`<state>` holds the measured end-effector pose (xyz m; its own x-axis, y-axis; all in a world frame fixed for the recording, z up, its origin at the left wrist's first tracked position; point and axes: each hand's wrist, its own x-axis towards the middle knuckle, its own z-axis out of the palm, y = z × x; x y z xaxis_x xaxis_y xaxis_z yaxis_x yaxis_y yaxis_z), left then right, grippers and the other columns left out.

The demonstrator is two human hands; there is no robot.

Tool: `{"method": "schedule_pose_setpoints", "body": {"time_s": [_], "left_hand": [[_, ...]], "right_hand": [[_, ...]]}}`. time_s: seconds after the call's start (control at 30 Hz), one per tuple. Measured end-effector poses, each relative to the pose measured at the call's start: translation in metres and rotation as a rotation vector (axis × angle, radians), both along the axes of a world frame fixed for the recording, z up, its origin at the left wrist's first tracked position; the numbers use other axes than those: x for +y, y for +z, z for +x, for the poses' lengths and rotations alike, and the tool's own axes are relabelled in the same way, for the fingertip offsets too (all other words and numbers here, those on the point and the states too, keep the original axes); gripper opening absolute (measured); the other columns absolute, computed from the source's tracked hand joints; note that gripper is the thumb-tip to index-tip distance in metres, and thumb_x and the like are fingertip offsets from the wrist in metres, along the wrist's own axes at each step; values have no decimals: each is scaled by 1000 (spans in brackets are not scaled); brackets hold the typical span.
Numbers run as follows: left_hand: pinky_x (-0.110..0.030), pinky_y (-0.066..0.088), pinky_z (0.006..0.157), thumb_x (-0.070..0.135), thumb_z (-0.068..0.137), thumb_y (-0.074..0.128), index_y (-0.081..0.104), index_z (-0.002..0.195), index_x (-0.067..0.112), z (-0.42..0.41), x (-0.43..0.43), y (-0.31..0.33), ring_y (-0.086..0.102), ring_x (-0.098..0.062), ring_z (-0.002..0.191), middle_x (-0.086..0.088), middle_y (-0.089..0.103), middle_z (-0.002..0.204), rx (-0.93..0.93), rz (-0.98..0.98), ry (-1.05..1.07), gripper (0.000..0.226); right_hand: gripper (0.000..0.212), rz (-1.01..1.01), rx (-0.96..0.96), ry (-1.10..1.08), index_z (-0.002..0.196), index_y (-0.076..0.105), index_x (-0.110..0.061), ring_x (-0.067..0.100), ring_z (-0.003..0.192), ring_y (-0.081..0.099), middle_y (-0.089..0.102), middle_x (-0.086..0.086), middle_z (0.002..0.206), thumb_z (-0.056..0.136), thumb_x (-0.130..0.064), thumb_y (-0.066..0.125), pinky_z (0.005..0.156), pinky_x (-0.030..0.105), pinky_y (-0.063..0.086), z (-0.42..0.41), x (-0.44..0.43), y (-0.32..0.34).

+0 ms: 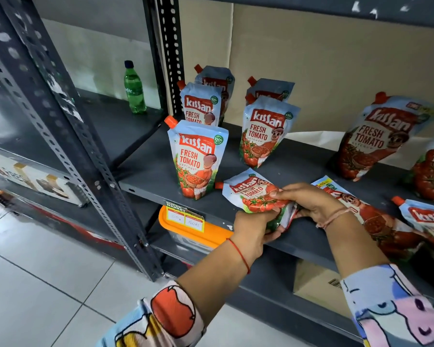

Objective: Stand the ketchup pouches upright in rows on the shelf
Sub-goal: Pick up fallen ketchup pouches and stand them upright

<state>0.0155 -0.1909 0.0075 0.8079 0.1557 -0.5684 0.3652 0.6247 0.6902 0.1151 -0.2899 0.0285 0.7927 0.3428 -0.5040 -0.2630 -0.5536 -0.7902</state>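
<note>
Several Kissan ketchup pouches stand upright on the dark grey shelf (298, 166): a left row with the front pouch (197, 159) and two behind it, and a second row led by a pouch (264, 132). A tilted pouch (253, 194) lies at the shelf's front edge, spout pointing left. My left hand (254, 225) grips its bottom from below and my right hand (308, 202) pinches its base from the right. Larger pouches stand at the right (378, 139), and others lie flat (386, 226) under my right wrist.
A green soda bottle (134, 88) stands on the neighbouring shelf at the left. An orange-lidded container (186, 234) and a yellow price tag (186, 216) sit below the shelf edge. A perforated steel upright (90, 146) runs diagonally at the left. A cardboard box (316, 284) sits lower right.
</note>
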Motion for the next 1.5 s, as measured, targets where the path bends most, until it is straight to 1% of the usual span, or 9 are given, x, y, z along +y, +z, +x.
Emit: {"method": "schedule_pose_setpoints", "body": {"time_s": [0.2, 0.37, 0.53, 0.63, 0.9, 1.0, 1.13, 1.37, 1.5], "left_hand": [[-24, 54, 45, 31, 79, 67, 49, 113, 6, -9, -17, -11, 63, -14, 46, -18, 68, 105, 18, 106, -56, 46], [-40, 55, 74, 28, 60, 76, 52, 96, 18, -14, -17, -24, 67, -31, 91, -15, 67, 103, -248, 405, 87, 45], [-32, 52, 85, 0, 68, 69, 46, 113, 11, 6, 24, -21, 59, -16, 95, 0, 60, 98, -445, 750, -14, 51], [-40, 49, 95, -10, 70, 63, 41, 121, 7, 22, 47, -20, 55, -19, 106, -5, 57, 107, -464, 784, -42, 58], [-35, 43, 99, -24, 73, 48, 35, 130, 8, 24, 75, -37, 47, -19, 117, -13, 51, 126, -394, 608, 19, 66], [-26, 43, 98, -17, 79, 48, 34, 135, 7, 18, 77, -46, 44, -17, 124, -11, 48, 136, -371, 649, 18, 63], [-37, 37, 109, -1, 83, 53, 42, 133, 13, 16, 79, -57, 47, -21, 127, -10, 55, 134, -333, 817, -4, 53], [-25, 33, 102, 6, 87, 50, 38, 137, 15, 19, 79, -62, 46, -24, 127, -12, 55, 133, -299, 968, -40, 53], [-24, 35, 99, 6, 88, 48, 39, 136, 11, 12, 73, -63, 48, -26, 125, -13, 55, 133, -290, 1035, 22, 49]], "right_hand": [[21, 78, -63, -8, 90, 66, -9, 19, 73, 68, 72, 6, 80, 76, -24, 70, 71, 33, 54, -21, -25, 5], [20, 411, -268, -119, 97, 62, -10, 11, 82, 68, 70, 3, 95, 78, -5, 64, 67, 15, 54, -49, -32, -8], [42, 618, -455, -295, 99, 52, -15, -3, 82, 65, 64, -1, 98, 71, 13, 64, 69, 11, 51, -51, 0, -29], [48, 626, -537, -339, 91, 49, -22, -7, 80, 63, 63, -2, 93, 67, 16, 66, 70, 11, 51, -46, 22, -38], [48, 482, -632, -361, 87, 49, -27, -13, 78, 61, 66, 3, 91, 65, 7, 73, 72, 12, 51, -52, 56, -67], [45, 482, -625, -364, 96, 49, -17, -15, 76, 60, 66, 4, 93, 66, 4, 74, 70, 10, 51, -53, 58, -73], [42, 468, -613, -343, 96, 48, -14, -14, 79, 61, 66, 6, 97, 68, 2, 74, 70, 9, 50, -51, 58, -75], [39, 409, -615, -319, 98, 47, -15, 14, 97, 63, 67, 6, 103, 71, -4, 73, 78, 15, 53, -49, 60, -77], [49, 446, -558, -324, 108, 46, -17, 20, 109, 61, 63, 4, 110, 70, -9, 75, 90, 32, 52, -57, 58, -76]]}}
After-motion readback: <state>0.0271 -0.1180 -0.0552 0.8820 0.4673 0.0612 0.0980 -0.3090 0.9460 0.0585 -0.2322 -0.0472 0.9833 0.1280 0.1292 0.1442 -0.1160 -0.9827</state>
